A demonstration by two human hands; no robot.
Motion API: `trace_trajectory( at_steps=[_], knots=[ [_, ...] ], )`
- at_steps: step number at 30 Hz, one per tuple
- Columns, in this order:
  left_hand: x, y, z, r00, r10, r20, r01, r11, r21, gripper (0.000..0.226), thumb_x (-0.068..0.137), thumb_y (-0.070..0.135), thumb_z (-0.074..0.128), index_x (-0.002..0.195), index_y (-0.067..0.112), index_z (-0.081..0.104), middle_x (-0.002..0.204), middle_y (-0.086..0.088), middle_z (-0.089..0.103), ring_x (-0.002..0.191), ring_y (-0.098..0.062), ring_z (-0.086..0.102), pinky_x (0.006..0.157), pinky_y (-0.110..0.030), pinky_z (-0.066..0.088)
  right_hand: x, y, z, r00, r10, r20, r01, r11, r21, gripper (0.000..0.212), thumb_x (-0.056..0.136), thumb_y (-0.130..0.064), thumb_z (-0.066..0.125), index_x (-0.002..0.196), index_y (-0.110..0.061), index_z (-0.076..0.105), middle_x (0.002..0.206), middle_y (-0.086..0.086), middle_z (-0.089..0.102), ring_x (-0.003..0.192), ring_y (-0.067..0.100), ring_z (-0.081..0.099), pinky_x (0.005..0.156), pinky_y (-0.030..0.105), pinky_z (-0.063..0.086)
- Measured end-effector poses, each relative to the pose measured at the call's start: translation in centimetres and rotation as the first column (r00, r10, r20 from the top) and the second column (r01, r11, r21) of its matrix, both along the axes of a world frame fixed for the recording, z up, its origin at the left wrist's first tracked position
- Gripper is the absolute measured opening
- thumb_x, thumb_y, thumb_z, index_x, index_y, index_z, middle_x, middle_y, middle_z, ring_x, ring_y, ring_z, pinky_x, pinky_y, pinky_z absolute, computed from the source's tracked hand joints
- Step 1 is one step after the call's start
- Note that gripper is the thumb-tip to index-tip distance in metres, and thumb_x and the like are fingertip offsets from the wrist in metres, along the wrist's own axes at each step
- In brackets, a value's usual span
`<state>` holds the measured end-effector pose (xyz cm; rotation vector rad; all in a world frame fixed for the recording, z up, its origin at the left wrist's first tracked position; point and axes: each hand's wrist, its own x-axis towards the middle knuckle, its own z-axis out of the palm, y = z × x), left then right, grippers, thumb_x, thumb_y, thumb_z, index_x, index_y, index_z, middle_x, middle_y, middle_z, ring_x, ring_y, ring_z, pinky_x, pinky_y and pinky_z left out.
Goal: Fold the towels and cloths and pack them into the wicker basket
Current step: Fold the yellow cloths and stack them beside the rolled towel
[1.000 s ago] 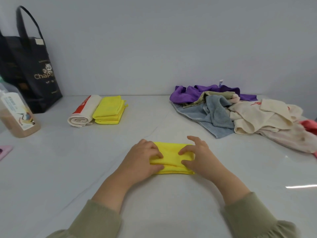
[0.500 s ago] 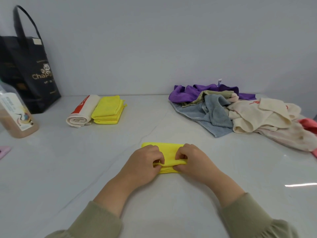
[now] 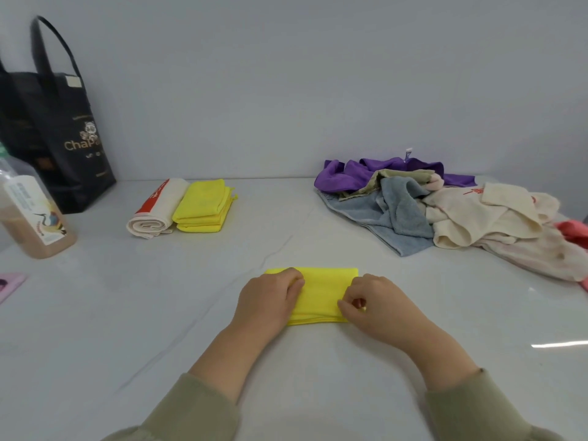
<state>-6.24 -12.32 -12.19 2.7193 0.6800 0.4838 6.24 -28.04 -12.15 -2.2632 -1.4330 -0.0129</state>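
**While pinched at both ends, yellow cloth (image 3: 321,291) lies folded**

It sits toward the worktop's (image 3: 127,313) front edge. Our left grip (image 3: 270,300) curls over its left end, and our right grip (image 3: 378,310) pinches its right end. Toward the back edge, a folded yellow stack (image 3: 203,203) touches a rolled white towel (image 3: 159,211); unfolded cloths (image 3: 445,205) heap at the right.

Left hand (image 3: 270,300) and right hand (image 3: 378,305), fingers curled, pinch the yellow cloth (image 3: 324,291).
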Motion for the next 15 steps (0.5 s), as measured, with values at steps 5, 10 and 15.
trace_trajectory(
  at_steps=[5, 10, 15],
  knots=[
    [0.6, -0.7, -0.5, 0.989, -0.068, -0.129, 0.102, 0.956, 0.275, 0.047, 0.097, 0.044, 0.031, 0.132, 0.021, 0.052, 0.125, -0.003, 0.051, 0.12, -0.026, 0.046, 0.091, -0.037, 0.041, -1.1, 1.6, 0.6, 0.941, -0.223, 0.255, 0.259, 0.959, -0.118, 0.049, 0.099, -0.036, 0.039, 0.055, -0.018, 0.027, 0.057, 0.0, 0.034, 0.068, 0.026, 0.043, 0.063, 0.032, 0.024],
    [0.3, -0.4, -1.3, 0.905, -0.072, -0.419, 0.179, 0.958, 0.222, 0.056, 0.103, 0.037, 0.014, 0.153, 0.015, 0.002, 0.161, 0.001, -0.008, 0.147, -0.021, -0.014, 0.119, -0.047, -0.002, -2.0, 3.7, 0.7, 0.907, -0.255, 0.334, 0.242, 0.967, 0.08, 0.011, 0.069, -0.012, 0.054, 0.075, -0.014, 0.064, 0.071, 0.005, 0.06, 0.065, 0.028, 0.059, 0.057, 0.033, 0.045],
    [0.0, -0.7, -1.3, 0.898, -0.054, -0.437, 0.148, 0.972, 0.185, 0.06, 0.103, 0.04, 0.016, 0.153, 0.014, -0.005, 0.16, 0.001, -0.015, 0.146, -0.02, -0.017, 0.118, -0.048, -0.001, -1.0, 3.4, -1.7, 0.981, -0.159, 0.112, 0.187, 0.929, -0.319, 0.052, 0.102, -0.036, 0.019, 0.152, -0.021, 0.013, 0.16, -0.003, 0.006, 0.147, 0.019, 0.003, 0.116, 0.048, 0.005]
  ],
)
